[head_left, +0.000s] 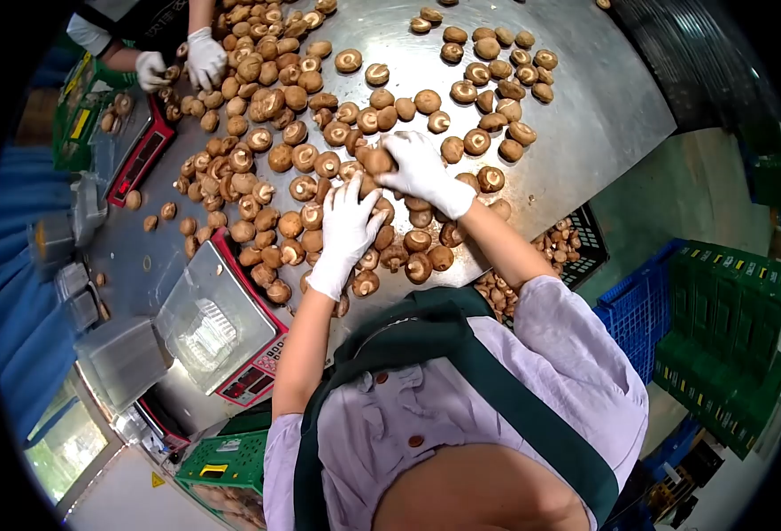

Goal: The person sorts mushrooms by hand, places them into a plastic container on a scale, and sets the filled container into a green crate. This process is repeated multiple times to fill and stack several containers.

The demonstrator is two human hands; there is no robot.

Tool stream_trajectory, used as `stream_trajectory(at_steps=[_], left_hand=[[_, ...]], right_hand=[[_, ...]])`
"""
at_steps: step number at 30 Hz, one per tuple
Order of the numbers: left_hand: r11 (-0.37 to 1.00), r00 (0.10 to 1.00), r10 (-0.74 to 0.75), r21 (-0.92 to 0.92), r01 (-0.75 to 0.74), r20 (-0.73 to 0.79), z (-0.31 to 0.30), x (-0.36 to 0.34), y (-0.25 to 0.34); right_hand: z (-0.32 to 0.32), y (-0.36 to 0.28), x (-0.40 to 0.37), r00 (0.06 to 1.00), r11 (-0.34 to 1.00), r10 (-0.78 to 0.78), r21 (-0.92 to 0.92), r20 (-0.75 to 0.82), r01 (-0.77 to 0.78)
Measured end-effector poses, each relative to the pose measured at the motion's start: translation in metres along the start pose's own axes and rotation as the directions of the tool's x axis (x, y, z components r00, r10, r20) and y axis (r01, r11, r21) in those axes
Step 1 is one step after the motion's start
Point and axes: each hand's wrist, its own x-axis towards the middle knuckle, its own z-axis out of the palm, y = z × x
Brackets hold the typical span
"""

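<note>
Brown mushrooms lie scattered and heaped over a metal table. My left hand, in a white glove, rests among them with its fingers bent over mushrooms near the middle of the heap. Just to the right and a little farther off, my right hand, also gloved in white, has its fingers closed round a mushroom. The two hands are close together but apart. Whether my left fingers grip a mushroom cannot be made out.
A red-edged scale bears a clear plastic box at the left. Across the table are a co-worker's gloved hands and another scale. Green crates and a blue crate stand at the right.
</note>
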Motion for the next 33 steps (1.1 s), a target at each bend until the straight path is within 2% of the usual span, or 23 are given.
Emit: stream_trajectory(at_steps=[1,3,4,6,9,10,11,13,14,16,17,19,21,23,24,25,26,27,28,29,31,32,33], left_hand=[[0.999,0.999,-0.036,0.007,0.036,0.001,-0.005,-0.007,0.001],[0.998,0.998,-0.057,0.001,0.057,0.000,-0.009,-0.016,0.001],[0.996,0.996,-0.089,-0.016,0.089,0.022,-0.013,-0.019,0.003],[0.983,0.988,-0.148,-0.097,0.153,0.052,-0.022,-0.017,0.003],[0.966,0.974,-0.193,-0.197,0.167,-0.121,-0.023,-0.005,-0.012],[0.957,0.947,-0.239,-0.219,0.192,-0.215,-0.025,0.003,-0.017],[0.931,0.916,-0.324,-0.254,0.263,-0.236,-0.026,0.010,-0.026],[0.882,0.868,-0.467,-0.165,0.442,-0.171,-0.034,0.026,-0.043],[0.883,0.869,-0.465,-0.161,0.441,-0.170,-0.032,0.034,-0.050],[0.888,0.890,-0.454,0.059,0.456,-0.049,-0.030,0.052,-0.058],[0.888,0.890,-0.454,0.058,0.456,-0.048,-0.029,0.059,-0.056],[0.927,0.921,-0.368,0.133,0.351,0.131,-0.027,0.074,-0.049],[0.935,0.924,-0.351,0.113,0.337,0.152,-0.021,0.076,-0.047],[0.921,0.960,-0.282,-0.280,0.271,0.002,-0.020,0.070,-0.044],[0.848,0.935,-0.354,-0.415,0.329,0.017,-0.021,0.065,-0.043],[0.849,0.936,-0.351,-0.415,0.327,0.019,-0.026,0.058,-0.040],[0.650,0.892,-0.448,-0.665,0.369,0.057,-0.031,0.051,-0.037],[0.386,0.841,-0.526,-0.847,0.366,0.124,-0.035,0.042,-0.035],[0.059,0.795,-0.569,-0.954,0.293,0.209,-0.035,0.033,-0.035],[-0.194,0.736,-0.580,-0.937,0.292,0.349,-0.048,0.021,-0.031],[-0.496,0.821,-0.437,-0.860,0.122,0.368,-0.052,-0.015,-0.036],[-0.560,0.801,-0.456,-0.825,0.081,0.388,-0.055,-0.030,-0.031],[-0.619,0.781,-0.472,-0.785,0.037,0.409,-0.059,-0.043,-0.026]], right_hand=[[0.002,-0.002,-0.009,0.993,0.993,-0.118,-0.028,-0.012,0.118],[-0.006,-0.008,-0.027,0.985,0.983,-0.171,0.074,0.035,0.168],[-0.005,-0.005,-0.033,0.970,0.971,-0.239,0.021,0.037,0.238],[-0.008,-0.002,-0.047,0.977,0.979,-0.197,-0.031,0.080,0.200],[-0.003,0.008,-0.055,0.990,0.991,-0.134,-0.010,0.045,0.135],[0.000,0.009,-0.055,0.990,0.990,-0.140,-0.025,0.035,0.141],[0.002,0.009,-0.055,0.989,0.989,-0.143,-0.040,0.023,0.144],[0.005,0.009,-0.054,0.993,0.991,-0.119,-0.056,-0.003,0.118],[0.002,0.006,-0.052,0.994,0.993,-0.110,-0.034,-0.010,0.110],[0.002,0.003,-0.049,0.995,0.995,-0.100,-0.015,-0.017,0.100],[0.006,0.005,-0.047,0.993,0.993,-0.114,-0.040,-0.028,0.113],[0.007,0.004,-0.046,0.991,0.990,-0.130,-0.068,-0.036,0.127],[0.004,0.002,-0.047,0.994,0.993,-0.109,-0.040,-0.019,0.108],[0.002,0.003,-0.049,0.988,0.987,-0.153,-0.042,-0.001,0.153],[-0.001,0.004,-0.052,0.990,0.990,-0.136,-0.035,0.023,0.137],[-0.003,0.004,-0.054,0.992,0.992,-0.119,-0.025,0.049,0.120],[-0.005,0.006,-0.054,0.992,0.993,-0.116,-0.023,0.048,0.117],[-0.006,0.008,-0.054,0.992,0.994,-0.107,0.007,0.063,0.107],[-0.006,0.010,-0.053,0.992,0.995,-0.100,0.038,0.080,0.097],[-0.006,0.012,-0.050,0.993,0.985,-0.121,0.124,0.010,0.119],[-0.009,0.009,-0.038,0.997,0.968,-0.054,0.244,-0.053,0.065],[-0.011,0.003,-0.031,0.992,0.966,-0.037,0.251,-0.122,0.067],[-0.012,-0.001,-0.023,0.992,0.970,-0.009,0.242,-0.122,0.039]])
